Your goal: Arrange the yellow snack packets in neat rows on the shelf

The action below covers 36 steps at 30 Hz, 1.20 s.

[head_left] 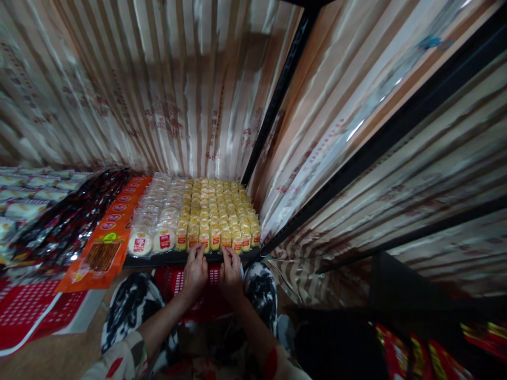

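Observation:
Rows of small yellow wrapped snack packets (216, 211) stand tightly packed on a low black shelf (158, 259). At the front of these rows, my left hand (195, 273) has its fingers drawn together on a yellow packet (204, 238) in the left half. A little to the right, my right hand (231, 273) pinches at the lower edge of another front packet (225, 236). The fingertips partly cover the bases of both packets. Beside the yellow rows on the left lie round white crackers (140, 243) in clear wrappers.
An orange snack bag (103, 256) and dark shiny packets (67, 221) lie farther left. Red baskets (35, 306) are below the shelf. A black metal post (277, 100) rises behind, before striped plastic sheeting (170, 89). Red packets (396, 348) sit at lower right.

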Tool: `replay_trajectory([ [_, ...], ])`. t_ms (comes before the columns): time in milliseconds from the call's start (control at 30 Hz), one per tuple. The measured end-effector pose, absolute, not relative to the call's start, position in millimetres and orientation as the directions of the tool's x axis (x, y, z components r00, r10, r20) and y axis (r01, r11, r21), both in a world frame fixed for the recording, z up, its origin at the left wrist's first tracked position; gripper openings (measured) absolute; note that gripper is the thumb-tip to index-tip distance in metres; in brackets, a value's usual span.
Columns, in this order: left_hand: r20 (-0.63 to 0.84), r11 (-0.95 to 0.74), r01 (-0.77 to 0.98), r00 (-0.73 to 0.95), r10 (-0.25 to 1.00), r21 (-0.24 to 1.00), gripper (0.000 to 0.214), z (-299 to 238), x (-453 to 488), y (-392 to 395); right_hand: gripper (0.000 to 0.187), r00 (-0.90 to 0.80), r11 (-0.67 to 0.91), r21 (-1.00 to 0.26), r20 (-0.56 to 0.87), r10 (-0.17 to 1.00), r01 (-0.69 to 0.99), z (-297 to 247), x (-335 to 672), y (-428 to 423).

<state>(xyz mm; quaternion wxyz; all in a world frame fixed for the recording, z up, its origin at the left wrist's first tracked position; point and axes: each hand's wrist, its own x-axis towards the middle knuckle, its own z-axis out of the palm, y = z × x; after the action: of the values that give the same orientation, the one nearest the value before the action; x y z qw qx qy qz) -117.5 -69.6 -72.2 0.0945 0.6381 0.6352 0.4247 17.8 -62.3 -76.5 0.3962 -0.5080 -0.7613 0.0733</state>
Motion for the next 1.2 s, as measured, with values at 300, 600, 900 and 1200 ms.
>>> replay_trajectory([
  [300, 0.457, -0.198, 0.728, -0.174, 0.872, 0.656, 0.047, -69.6, -115.2, -68.2, 0.051, -0.145, 0.471, -0.522, 0.546, 0.825, 0.711, -80.4, 14.8, -58.1],
  [600, 0.531, -0.237, 0.793, -0.125, 0.838, 0.561, 0.043, -70.0, -118.5, -75.5, 0.049, -0.18, 0.507, -0.5, 0.564, 0.806, 0.703, -77.2, 18.9, -63.6],
  [900, 0.556, -0.173, 0.894, -0.098, 0.826, 0.414, 0.056, -76.5, -117.1, -81.1, 0.051, -0.328, 0.613, -0.443, 0.564, 0.758, 0.654, -79.6, -0.5, -62.8],
  [1200, 0.47, -0.112, 0.953, -0.036, 0.882, 0.283, 0.056, -69.6, -120.1, -75.6, 0.054, -0.34, 0.607, -0.407, 0.558, 0.757, 0.683, -88.3, -9.1, -50.6],
])
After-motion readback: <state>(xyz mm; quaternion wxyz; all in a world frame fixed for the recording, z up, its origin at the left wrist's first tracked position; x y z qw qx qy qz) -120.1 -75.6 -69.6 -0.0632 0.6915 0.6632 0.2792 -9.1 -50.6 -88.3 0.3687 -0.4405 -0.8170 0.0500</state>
